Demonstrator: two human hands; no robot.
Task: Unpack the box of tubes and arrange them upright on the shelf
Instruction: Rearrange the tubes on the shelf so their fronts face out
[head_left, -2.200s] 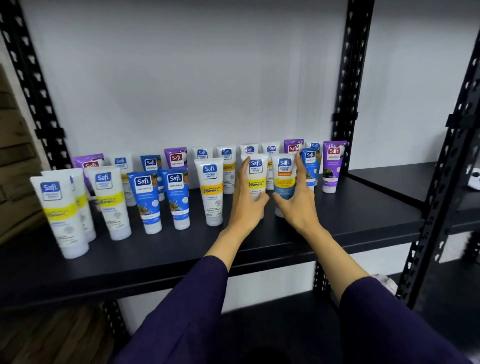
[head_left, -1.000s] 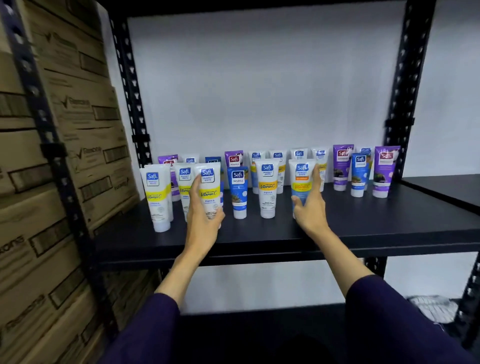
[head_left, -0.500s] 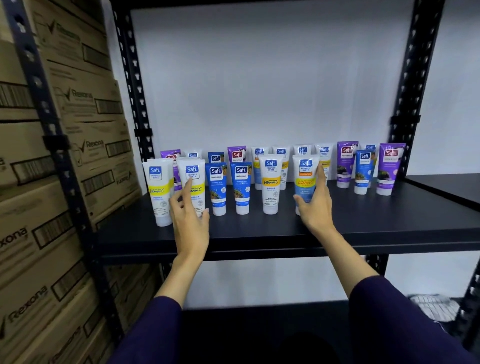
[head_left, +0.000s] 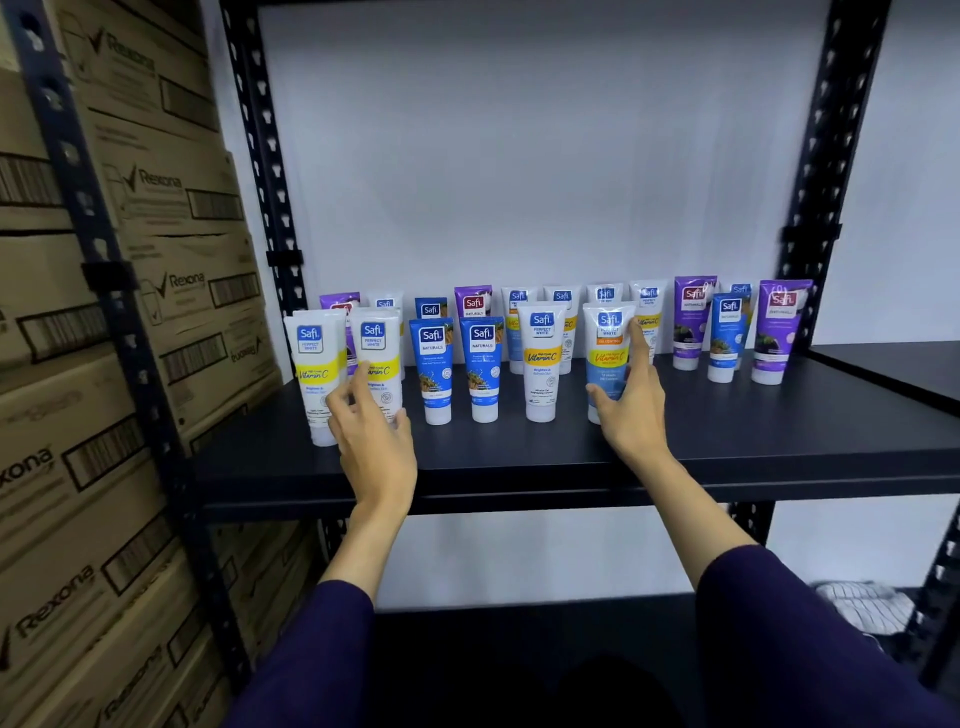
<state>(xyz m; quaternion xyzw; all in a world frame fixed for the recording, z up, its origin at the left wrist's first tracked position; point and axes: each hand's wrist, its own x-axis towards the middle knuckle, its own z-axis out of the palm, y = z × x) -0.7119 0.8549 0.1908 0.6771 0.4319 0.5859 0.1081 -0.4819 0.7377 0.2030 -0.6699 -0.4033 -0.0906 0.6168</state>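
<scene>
In the front row on the shelf, the left hand curls round a white Vitamin C tube near the shelf's left end. The right hand clasps the orange-banded tube mid-shelf. I'd slide each low by its cap, label forward, sparing the neighbours.

At least eighteen tubes standing, overlap perhaps hiding more: nine white, five blue, four purple. Two hands, left hand and right hand, one white tube in each grip; three front tubes between the grips, one just left of the left grip.
</scene>
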